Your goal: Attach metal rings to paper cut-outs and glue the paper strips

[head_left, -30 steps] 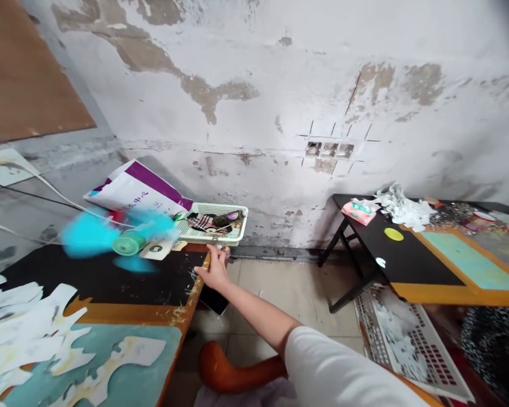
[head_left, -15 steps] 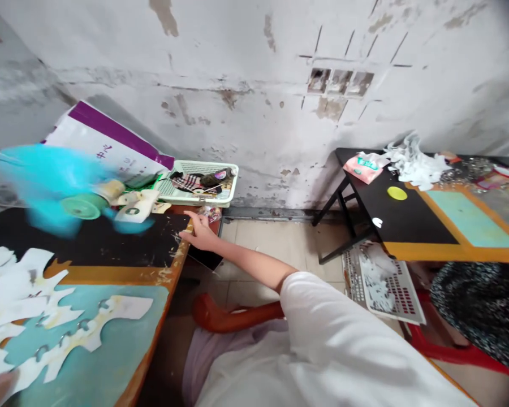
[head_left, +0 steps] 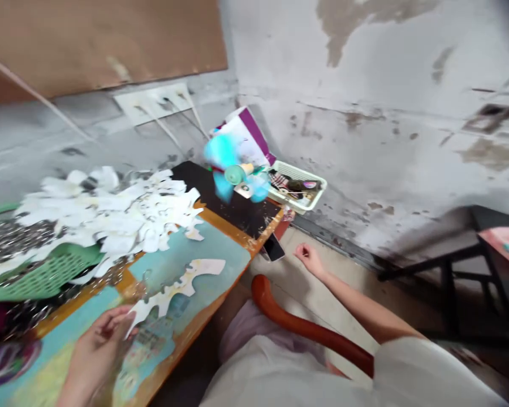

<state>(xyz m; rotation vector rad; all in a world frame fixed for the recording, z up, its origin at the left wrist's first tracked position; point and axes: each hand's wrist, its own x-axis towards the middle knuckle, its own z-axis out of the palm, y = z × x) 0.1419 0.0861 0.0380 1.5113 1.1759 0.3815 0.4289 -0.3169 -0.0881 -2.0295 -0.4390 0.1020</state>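
My left hand [head_left: 97,350] is closed on the near end of a white notched card strip [head_left: 180,285]. The strip lies over the pale blue mat on the wooden table, its far end pointing away to the right; metal rings show by its notches. Beyond the table's right edge, my right hand [head_left: 309,259] hangs in the air over the floor. Its fingers are loosely curled, and I see nothing in them. A heap of similar white card pieces [head_left: 131,209] spreads behind the strip.
A green basket [head_left: 63,271] of metal rings stands at the left. A small fan [head_left: 235,174] with blurred blue blades and a pale green tray [head_left: 318,195] of odds and ends sit at the far corner. The chair's wooden armrest [head_left: 305,330] curves between my body and right arm.
My view has swung left, bringing the card heap and basket in. My right hand has left the table edge and its fingers have curled. My left hand now shows clearly, holding the card strip.
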